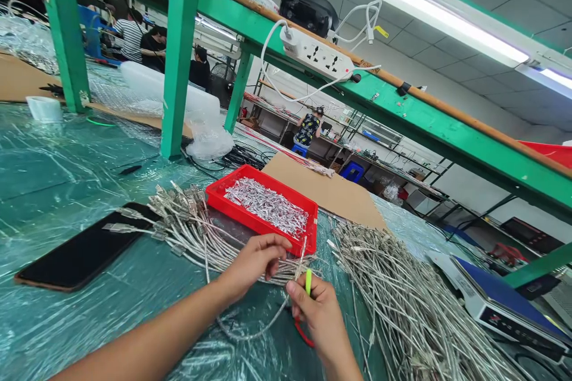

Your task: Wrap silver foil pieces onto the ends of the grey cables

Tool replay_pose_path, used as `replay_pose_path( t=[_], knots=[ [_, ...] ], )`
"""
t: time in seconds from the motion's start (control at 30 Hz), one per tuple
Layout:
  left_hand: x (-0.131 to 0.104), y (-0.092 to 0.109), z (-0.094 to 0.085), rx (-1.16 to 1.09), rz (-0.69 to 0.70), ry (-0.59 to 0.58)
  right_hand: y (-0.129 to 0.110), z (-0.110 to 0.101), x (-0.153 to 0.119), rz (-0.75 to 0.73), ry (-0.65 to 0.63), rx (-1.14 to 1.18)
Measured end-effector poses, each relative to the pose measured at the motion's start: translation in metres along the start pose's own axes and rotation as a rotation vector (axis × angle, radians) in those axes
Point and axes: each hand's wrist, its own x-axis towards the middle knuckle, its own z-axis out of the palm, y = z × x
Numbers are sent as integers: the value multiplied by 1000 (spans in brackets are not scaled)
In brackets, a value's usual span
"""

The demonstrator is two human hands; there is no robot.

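My right hand (315,306) is closed around the end of a grey braided cable (268,324), with wire ends pointing up past the thumb. A bright green rod-like piece (308,281) also sticks out of this grip, and a red curved piece (304,333) shows below it; I cannot make out the tool's kind. Just to the left, my left hand (261,256) hovers with bent fingers apart and nothing visible in them. Behind both hands a red tray (259,225) holds many small silvery foil pieces (268,205).
Cables with metal plugs (179,220) lie left of the tray, beside a dark phone (84,250). A large cable bundle (402,297) spreads at right, near a scale (513,303). Green shelf posts (179,59) and a power strip (317,55) stand beyond; several people work farther back.
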Motion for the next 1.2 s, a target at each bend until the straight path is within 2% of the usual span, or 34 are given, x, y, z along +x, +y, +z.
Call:
replay_pose_path(
  t=[0.13, 0.2, 0.37, 0.53, 0.6, 0.73, 0.8, 1.0, 1.2],
  knots=[
    [-7, -3, 7, 84, -78, -255, -3, -2, 1, -28, 85, -29],
    [-9, -5, 8, 100, -81, -303, -5, -2, 1, -55, 93, -38],
    [-9, -6, 8, 50, -93, -314, -6, 3, 1, -101, -11, -64],
    [-9, -7, 10, 2, -84, -264, -10, 3, 0, -108, -29, -70],
    [-7, -9, 10, 18, -48, -228, -11, -1, 0, -121, 16, -83],
    [-6, -13, 11, 89, 4, -207, -9, -11, 0, -112, 284, -86],
    [-7, -15, 13, 123, 19, -213, -8, -13, 1, -92, 335, -52],
    [-13, -20, 22, 162, 33, -262, -9, -11, 0, -129, 269, -32],
    [-12, -21, 19, 114, 4, -293, -4, -14, 2, -135, 239, 72]
  ],
)
